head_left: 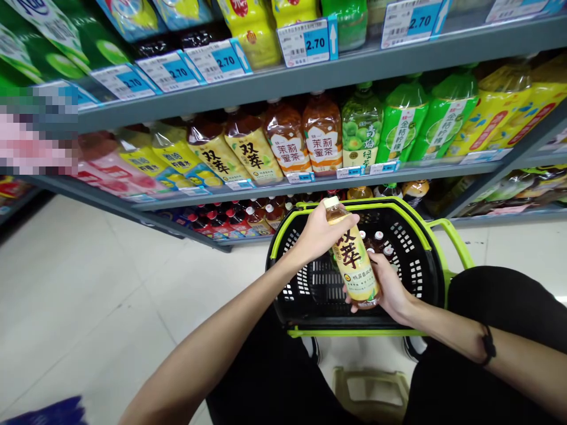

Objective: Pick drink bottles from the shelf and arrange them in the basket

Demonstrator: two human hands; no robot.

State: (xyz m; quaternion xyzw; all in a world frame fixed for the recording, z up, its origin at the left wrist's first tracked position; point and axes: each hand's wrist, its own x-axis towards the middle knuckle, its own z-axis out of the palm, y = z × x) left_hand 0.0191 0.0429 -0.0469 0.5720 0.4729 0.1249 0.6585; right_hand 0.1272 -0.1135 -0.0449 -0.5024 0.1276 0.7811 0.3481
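Observation:
A yellow-labelled tea bottle [354, 265] with a white cap tilts above the basket, held between both my hands. My left hand [325, 227] wraps round its upper part just below the cap, thumb across the label. Around the lower part on the right side closes my right hand [387, 283], with fingertips showing behind the bottle's base. Below is a black shopping basket [305, 301] with a lime-green rim. Several white-capped bottles [378, 236] stand inside it, partly hidden by my hands and the held bottle.
Ahead, a shelf [266, 82] carries rows of drinks, including jasmine tea bottles [323, 133] and green-labelled bottles [403, 121]. More bottles [225, 221] fill the lowest level. The basket's green handle [456, 242] sticks out right. A pale stool [372, 389] is between my legs.

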